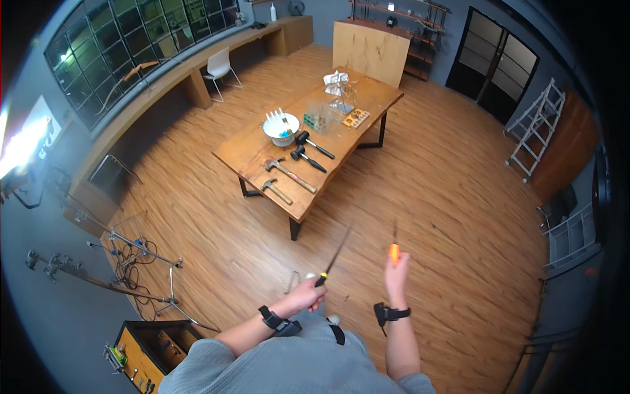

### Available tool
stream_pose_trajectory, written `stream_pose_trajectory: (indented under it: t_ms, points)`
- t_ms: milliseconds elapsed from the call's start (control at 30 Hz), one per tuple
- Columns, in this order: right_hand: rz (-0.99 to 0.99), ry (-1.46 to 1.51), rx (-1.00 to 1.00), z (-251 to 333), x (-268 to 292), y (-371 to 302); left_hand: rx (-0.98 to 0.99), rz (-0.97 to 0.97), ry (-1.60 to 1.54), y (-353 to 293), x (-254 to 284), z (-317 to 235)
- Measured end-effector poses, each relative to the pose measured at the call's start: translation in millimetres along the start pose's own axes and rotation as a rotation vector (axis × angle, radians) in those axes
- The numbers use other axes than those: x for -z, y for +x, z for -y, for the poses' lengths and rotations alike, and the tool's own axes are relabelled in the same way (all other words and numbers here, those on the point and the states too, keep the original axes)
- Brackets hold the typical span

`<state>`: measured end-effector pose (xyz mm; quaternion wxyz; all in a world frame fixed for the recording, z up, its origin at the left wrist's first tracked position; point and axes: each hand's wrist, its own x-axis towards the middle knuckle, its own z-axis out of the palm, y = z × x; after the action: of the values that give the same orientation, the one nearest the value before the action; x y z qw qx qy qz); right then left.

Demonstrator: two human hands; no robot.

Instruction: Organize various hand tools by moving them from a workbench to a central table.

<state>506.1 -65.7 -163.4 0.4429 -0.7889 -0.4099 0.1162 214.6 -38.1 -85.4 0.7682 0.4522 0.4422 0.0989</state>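
Note:
My left hand [307, 295] is closed around the black-and-yellow handle of a long-shafted screwdriver [324, 276], its thin dark shaft slanting up and to the right. In my right hand [397, 272], fingers wrapped round it, is an orange-handled screwdriver [394, 251] with a slim shaft pointing nearly straight up. Both tools are held in the air above the floor, apart from each other and from the table. A black band with a small box sits on each wrist.
On the wooden table [243, 152] ahead lie two wooden-handled hammers [289, 175] and two black mallets [308, 157]. A white bowl [282, 138] of upright pieces, a green-and-clear rack [316, 121] and a wooden holder [356, 118] stand beyond. Metal stands [172, 282] and cables are at left, a ladder [539, 128] at right.

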Motion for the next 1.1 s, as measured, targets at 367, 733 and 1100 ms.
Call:
stream_pose_trajectory:
  t_ms: [367,733,1100]
  points:
    - [0.462,0.158,0.030,91.9,-23.0,1.4,-0.008,-0.148,-0.196,145.1,67.7,-75.8]
    - [0.187,-0.093,0.037,88.9,-127.8,133.9,-0.008,0.129,-0.070,214.7,96.6,-160.0]
    - [0.352,0.063,-0.167,71.4,-188.5,247.7,0.059,0.033,-0.286,196.0,239.3,-152.1]
